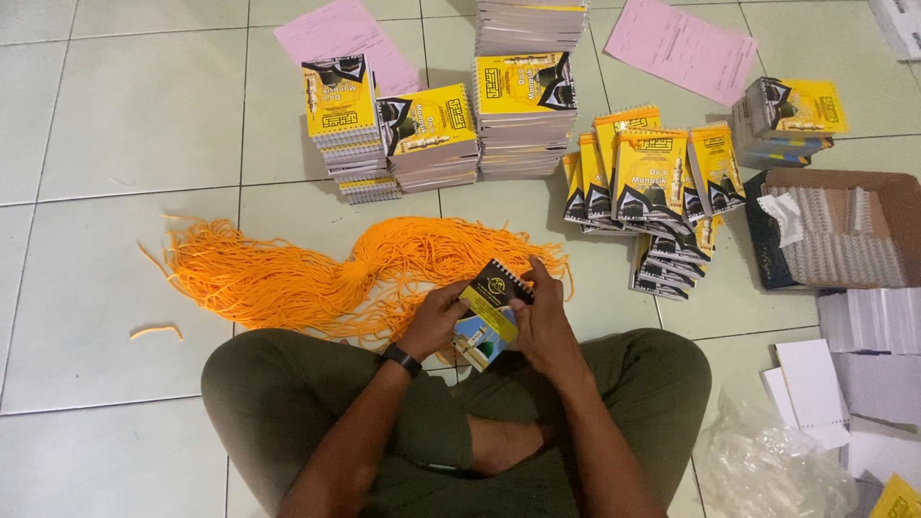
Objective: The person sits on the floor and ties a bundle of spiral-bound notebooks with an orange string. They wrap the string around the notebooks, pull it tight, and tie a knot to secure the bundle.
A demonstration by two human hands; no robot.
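Observation:
I sit cross-legged on a tiled floor. My left hand [434,318] and my right hand [545,321] both grip a small spiral-bound booklet [489,312] with a black and yellow cover, held above my knees. The right fingers pinch its top corner by the spiral. A black band circles my left wrist. A large bundle of orange cords [326,269] lies on the floor just beyond my hands.
Stacks of yellow and black booklets [523,115] stand ahead, with looser ones [652,192] to the right. A cardboard box of white spiral coils [839,235] sits far right, above white paper stacks [868,321] and crumpled clear plastic [767,465]. Pink sheets [681,46] lie at the back.

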